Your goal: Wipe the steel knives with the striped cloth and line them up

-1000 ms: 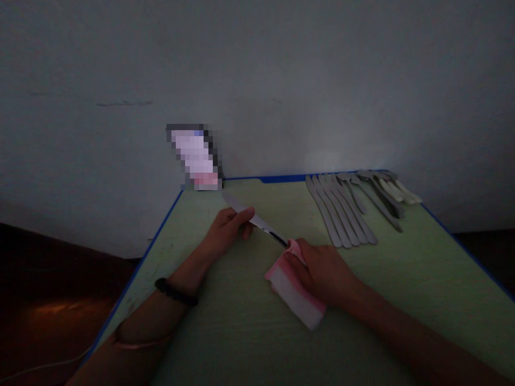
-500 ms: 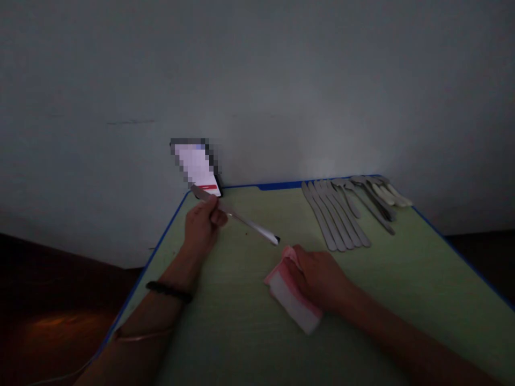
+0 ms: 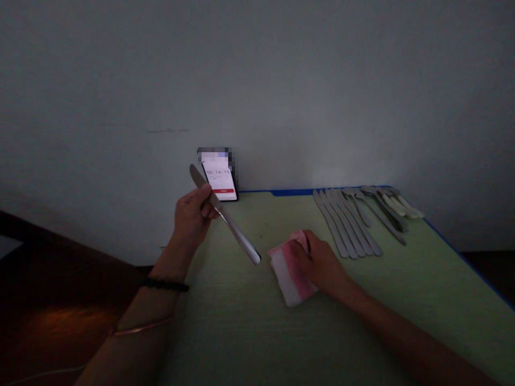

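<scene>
My left hand (image 3: 195, 212) is closed around the blade end of a silver table knife (image 3: 236, 231). The knife slants down to the right, its handle end toward the middle of the table. A folded pink and white cloth (image 3: 290, 273) is gripped in my right hand (image 3: 319, 260), just right of the knife handle and apart from it. My right fingertips are partly hidden by the cloth. Beyond my right hand, several forks (image 3: 348, 225) lie side by side on the table.
Right of the forks lie spoons (image 3: 386, 220) and several pale-handled pieces (image 3: 402, 206). A phone (image 3: 221, 179) showing a timer leans against the wall (image 3: 281, 80) behind my left hand. The green table (image 3: 241, 327) has a blue edge.
The knife has swung to a steeper slant, its handle end now lower and further left. My right hand and the cloth have risen slightly, with more of the pink band showing. The view has shifted left.
</scene>
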`<state>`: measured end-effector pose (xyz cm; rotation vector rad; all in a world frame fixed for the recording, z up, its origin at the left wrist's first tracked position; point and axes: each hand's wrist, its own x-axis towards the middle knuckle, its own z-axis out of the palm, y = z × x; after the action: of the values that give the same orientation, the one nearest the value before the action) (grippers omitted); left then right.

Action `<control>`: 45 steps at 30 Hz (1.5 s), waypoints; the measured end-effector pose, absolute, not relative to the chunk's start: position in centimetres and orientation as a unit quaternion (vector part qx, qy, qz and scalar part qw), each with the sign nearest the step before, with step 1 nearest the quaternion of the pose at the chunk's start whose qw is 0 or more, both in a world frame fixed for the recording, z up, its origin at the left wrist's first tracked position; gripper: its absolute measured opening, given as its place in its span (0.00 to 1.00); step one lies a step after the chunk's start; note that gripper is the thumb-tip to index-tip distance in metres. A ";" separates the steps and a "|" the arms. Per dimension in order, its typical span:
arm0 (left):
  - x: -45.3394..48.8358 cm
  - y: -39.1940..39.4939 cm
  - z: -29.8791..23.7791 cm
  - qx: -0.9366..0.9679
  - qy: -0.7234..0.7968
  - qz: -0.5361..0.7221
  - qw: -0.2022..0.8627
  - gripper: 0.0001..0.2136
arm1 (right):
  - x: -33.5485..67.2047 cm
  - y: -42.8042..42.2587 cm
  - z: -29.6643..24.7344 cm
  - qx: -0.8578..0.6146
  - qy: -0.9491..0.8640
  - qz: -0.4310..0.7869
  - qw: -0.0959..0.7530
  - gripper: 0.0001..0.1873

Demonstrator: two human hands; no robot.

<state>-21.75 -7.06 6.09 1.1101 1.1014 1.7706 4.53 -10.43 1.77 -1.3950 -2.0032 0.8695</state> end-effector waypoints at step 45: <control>-6.4 -3.2 -1.0 0.810 0.569 0.138 -0.023 0.28 | 17.9 -7.0 -0.8 -0.496 -0.844 0.013 0.203 0.25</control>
<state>-6.37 -3.20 -0.99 2.5843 1.8142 0.4394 17.89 -7.03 -0.76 -1.3830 -2.3567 0.0354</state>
